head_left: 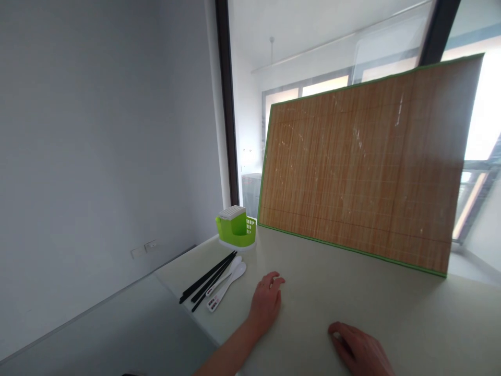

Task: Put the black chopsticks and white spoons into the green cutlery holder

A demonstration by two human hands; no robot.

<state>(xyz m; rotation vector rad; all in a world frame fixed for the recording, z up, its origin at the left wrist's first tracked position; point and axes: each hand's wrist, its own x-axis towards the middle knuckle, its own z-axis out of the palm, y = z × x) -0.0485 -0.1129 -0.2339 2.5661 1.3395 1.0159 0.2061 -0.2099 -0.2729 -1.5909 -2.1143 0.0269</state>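
Note:
My left hand [267, 300] rests on the table with its fingers slightly bent and apart, holding nothing. It lies to the right of two white spoons [237, 271], whose handles carry dark and red markings. Beside the spoons are several black chopsticks [209, 277], laid side by side at a slant. Just behind their far ends stands a bright green utensil caddy [235, 237] with a white slotted top and white base. My right hand [362, 349] is on the table at the lower right, fingers loosely curled with a gap at the thumb; nothing shows in it.
The pale table [305, 324] has its left edge near the chopsticks. A large bamboo mat board [360, 167] with green edging leans upright at the back, against a glass partition with dark frames [227, 104]. A plain grey wall [97, 130] with sockets [151, 245] is on the left.

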